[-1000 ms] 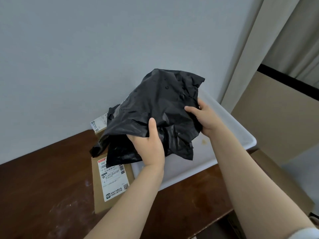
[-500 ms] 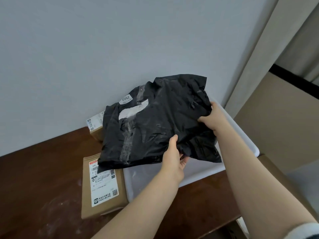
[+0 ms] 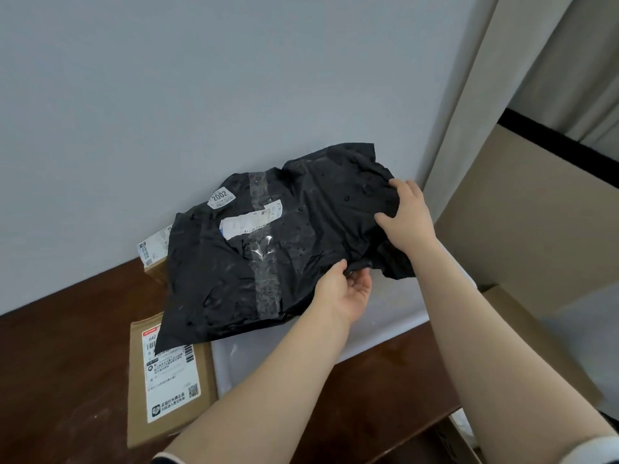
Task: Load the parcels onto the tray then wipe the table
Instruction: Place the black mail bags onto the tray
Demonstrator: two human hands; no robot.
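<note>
A black plastic mailer bag [image 3: 268, 249] with white labels and clear tape lies flat over the white tray [image 3: 385, 333], its left part overhanging the tray's edge. My left hand [image 3: 345, 293] grips the bag's near edge from underneath. My right hand [image 3: 405, 219] presses and pinches its far right corner. A flat brown cardboard parcel [image 3: 167, 390] with a white shipping label lies on the dark wooden table [image 3: 60, 373] left of the tray, partly under the bag. A second small brown box [image 3: 155, 256] stands against the wall, mostly hidden behind the bag.
A grey wall backs the table. Beige curtain and a tall cardboard panel [image 3: 536, 212] stand to the right; another carton [image 3: 536, 349] sits below the table's right edge. The tabletop shows smears near the left front.
The bag has turned label side up and come down from chest height onto the tray. Both hands followed it down, shifting to its right edge.
</note>
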